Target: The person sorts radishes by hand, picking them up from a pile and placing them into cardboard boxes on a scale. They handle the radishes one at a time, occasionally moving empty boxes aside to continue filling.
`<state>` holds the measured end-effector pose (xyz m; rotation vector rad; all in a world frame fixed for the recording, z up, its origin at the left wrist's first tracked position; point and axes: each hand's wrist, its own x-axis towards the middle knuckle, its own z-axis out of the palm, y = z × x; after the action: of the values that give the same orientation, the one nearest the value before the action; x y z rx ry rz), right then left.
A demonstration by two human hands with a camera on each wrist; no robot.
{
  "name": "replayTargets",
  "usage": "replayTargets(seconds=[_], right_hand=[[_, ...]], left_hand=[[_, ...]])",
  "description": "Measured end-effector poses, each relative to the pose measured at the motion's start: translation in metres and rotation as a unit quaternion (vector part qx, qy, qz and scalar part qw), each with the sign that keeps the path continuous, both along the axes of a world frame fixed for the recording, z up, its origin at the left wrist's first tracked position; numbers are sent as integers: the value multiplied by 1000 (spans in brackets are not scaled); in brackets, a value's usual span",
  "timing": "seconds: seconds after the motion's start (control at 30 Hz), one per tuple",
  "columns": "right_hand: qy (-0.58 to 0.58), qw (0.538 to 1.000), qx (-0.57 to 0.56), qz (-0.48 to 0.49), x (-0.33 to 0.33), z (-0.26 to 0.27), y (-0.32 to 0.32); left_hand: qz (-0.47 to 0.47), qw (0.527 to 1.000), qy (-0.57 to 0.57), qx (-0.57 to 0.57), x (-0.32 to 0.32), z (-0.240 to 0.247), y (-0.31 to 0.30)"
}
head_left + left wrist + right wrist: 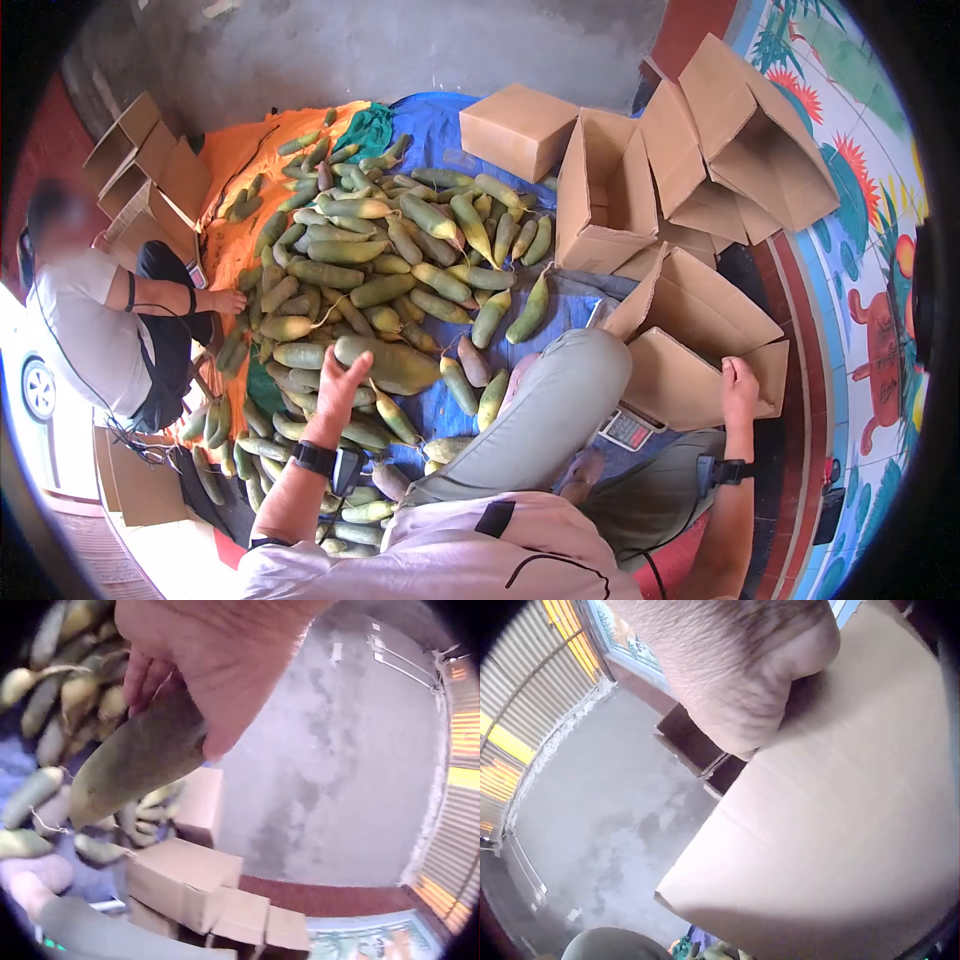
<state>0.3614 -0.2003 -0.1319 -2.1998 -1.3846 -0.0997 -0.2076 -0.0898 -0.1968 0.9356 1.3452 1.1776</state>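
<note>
My left hand [340, 392] grips a big green radish [398, 368] by one end, just above the heap of green radishes [345, 250]. In the left wrist view the thumb and fingers wrap the upper end of this radish [135, 761], and its paler end points down and left. With my right hand [740, 390] I hold the edge of an opened cardboard box [675, 378] beside my right knee. The right wrist view shows the palm side over the cardboard flap [817, 810]; the fingertips are hidden behind it.
Radishes lie on orange and blue sheets [425, 120]. More open boxes [610, 185] and a closed box [517, 130] stand at the back right. A scale [630, 430] sits by my knee. Another person [100, 320] sits at the left, one hand at the heap.
</note>
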Motion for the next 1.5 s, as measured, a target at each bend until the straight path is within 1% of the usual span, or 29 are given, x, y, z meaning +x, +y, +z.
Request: replayTargets(seconds=[0.03,0.1,0.13,0.17,0.2,0.23,0.27,0.3,0.37,0.47,0.5,0.57,0.6,0.63,0.7,0.73,0.8,0.83,0.9,0.93,1.0,1.03,1.13,1.2,1.23,1.3,1.37,1.43,1.5], right_hand=[[1,1000,3,0,-9,5,1],[-28,998,39,51,-33,22,2],[-21,997,31,66,-44,31,2],[-19,997,33,66,-58,40,3],[-3,993,50,103,-73,49,3],[12,988,69,140,-86,57,3],[39,984,60,164,-98,65,3],[40,984,61,162,-110,73,3],[99,961,44,254,-135,86,1],[79,931,21,356,-165,95,-4],[83,924,9,374,-171,95,-6],[90,920,-89,371,-181,98,-13],[127,912,-31,388,-179,81,-13],[127,912,-31,388,-174,76,-18],[119,919,-142,349,-162,71,-26],[119,918,-143,349,-161,72,-29],[210,916,-107,324,-159,77,-35],[210,916,-108,325,-159,78,-36],[373,877,-140,269,-162,79,-38],[373,876,-142,270,-165,78,-37],[188,912,-76,358,-172,76,-34],[188,911,-77,359,-175,76,-33],[220,907,-104,343,-177,77,-32],[234,914,-91,317,-166,81,-31],[212,927,-89,298,-158,82,-32],[268,936,-57,222,-140,79,-34],[327,934,5,143,-126,87,-31],[283,954,37,94,-109,97,-27],[158,986,7,54,-69,93,-29]], left_hand=[[8,1000,-19,5,7,16,6],[-27,996,-76,34,18,41,15],[-27,996,-73,37,25,54,17],[-50,988,-136,53,33,66,18],[-74,975,-199,67,42,75,16],[-76,975,-197,68,50,83,13],[-95,968,-226,56,58,90,9],[-113,959,-255,44,68,96,5],[-170,951,-257,41,90,106,-4],[-244,929,-278,-1,119,116,-20],[-259,922,-286,-12,128,117,-24],[-293,909,-296,-29,143,117,-31],[-293,909,-296,-28,147,117,-31],[-300,905,-298,-35,151,116,-32],[-306,902,-302,-42,155,111,-32],[-312,894,-317,-57,156,108,-32],[-316,885,-333,-73,157,104,-34],[-323,882,-334,-83,158,101,-35],[-327,878,-336,-94,160,99,-39],[-340,876,-327,-97,163,99,-43],[-362,870,-314,-110,167,95,-48],[-361,871,-315,-110,169,92,-49],[-395,881,-249,-73,167,91,-48],[-398,882,-245,-62,160,96,-41],[-403,882,-238,-50,155,98,-36],[-335,917,-214,-15,139,88,-24],[-269,955,-122,-3,111,62,-10],[-222,975,9,-8,76,22,2],[-202,971,128,-19,36,-19,3]])
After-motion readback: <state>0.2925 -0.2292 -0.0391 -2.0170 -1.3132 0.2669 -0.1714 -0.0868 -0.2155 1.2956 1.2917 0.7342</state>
